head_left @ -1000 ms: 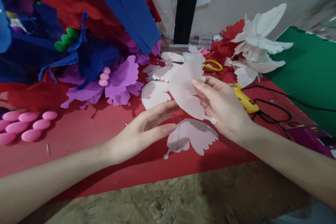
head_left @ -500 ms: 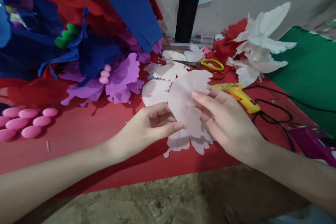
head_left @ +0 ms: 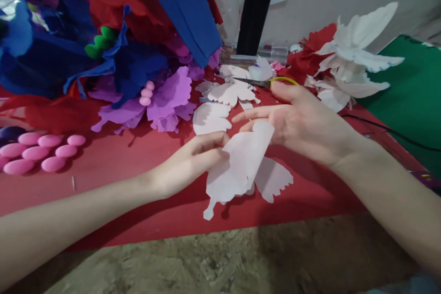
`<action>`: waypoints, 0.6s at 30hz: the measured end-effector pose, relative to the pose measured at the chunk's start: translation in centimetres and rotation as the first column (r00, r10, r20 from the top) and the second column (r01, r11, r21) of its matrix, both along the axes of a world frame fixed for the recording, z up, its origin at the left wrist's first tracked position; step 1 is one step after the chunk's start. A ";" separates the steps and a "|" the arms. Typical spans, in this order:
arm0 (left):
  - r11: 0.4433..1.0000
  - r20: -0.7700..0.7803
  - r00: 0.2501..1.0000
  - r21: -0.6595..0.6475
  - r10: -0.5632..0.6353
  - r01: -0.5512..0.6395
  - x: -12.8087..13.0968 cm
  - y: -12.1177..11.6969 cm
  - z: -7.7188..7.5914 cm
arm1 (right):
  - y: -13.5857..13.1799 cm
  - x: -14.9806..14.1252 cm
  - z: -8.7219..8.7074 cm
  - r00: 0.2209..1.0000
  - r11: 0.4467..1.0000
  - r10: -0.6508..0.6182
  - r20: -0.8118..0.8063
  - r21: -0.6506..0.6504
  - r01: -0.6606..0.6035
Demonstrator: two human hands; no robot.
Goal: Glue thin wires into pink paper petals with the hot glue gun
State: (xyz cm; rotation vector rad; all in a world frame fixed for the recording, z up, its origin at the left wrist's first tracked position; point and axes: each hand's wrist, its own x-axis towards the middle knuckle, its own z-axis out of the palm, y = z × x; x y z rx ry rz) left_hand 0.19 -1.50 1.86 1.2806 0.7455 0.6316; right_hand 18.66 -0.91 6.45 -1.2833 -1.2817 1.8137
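White wing cutout point(head_left: 230, 170) is up in the air just over the red surface point(head_left: 161, 220), middle of the view, partly covering a scalloped white piece point(head_left: 274, 179) underneath. Going left to right: pink ovals point(head_left: 35, 153) lie over on the left, then a purple paper shape point(head_left: 168, 105), then the left hand point(head_left: 182, 165), which has the cutout's left edge pinched between thumb and fingers. The right hand point(head_left: 306, 124) is open, fingers spread, up by the cutout's top edge; can't tell if a fingertip is touching it from behind. So the hands are apart, and only the left one clearly has a grip.

What could go wrong, imo: squeeze too hard on the left and that thin stuff probably creases. It already curls along the right side, so a careless brush from the right hand could bend it more or knock it loose. Also, the right thumb overlaps the yellow handle of the scissors point(head_left: 263, 83) in view (contact unclear), so a sloppy swing could nudge them into the small white cutout point(head_left: 222, 94) by the blades.

As for direction, the long axis runs on a slant, upper right to lower left, with the skinny knobbed tail pointing down-left toward the near edge.
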 end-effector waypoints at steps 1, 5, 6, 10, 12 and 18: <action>0.999 -0.026 0.999 0.036 -0.027 0.028 -0.1 0.0 0.0 | 0.3 0.3 0.0 0.995 0.998 0.063 0.071 0.023 -0.065; 0.982 -0.159 0.982 0.139 -0.107 0.129 -0.4 0.3 -0.2 | 0.8 0.7 -0.2 0.943 0.967 0.219 0.249 0.077 -0.245; 0.975 -0.189 0.974 0.158 -0.127 0.158 -0.4 0.3 -0.2 | 0.8 0.6 -0.3 0.931 0.959 0.253 0.263 0.060 -0.277; 0.962 -0.273 0.956 0.209 -0.113 0.173 -0.2 0.3 0.4 | 0.8 0.2 -0.3 0.875 0.924 0.341 0.343 0.051 -0.379; 0.971 -0.278 0.958 0.199 -0.072 0.131 0.0 0.2 0.7 | 0.5 0.2 -0.4 0.850 0.916 0.326 0.414 0.084 -0.392; 1.000 -0.011 1.000 0.022 -0.020 0.020 -0.1 0.3 0.2 | -1.3 1.8 -1.3 0.959 0.996 0.086 0.271 -0.005 -0.088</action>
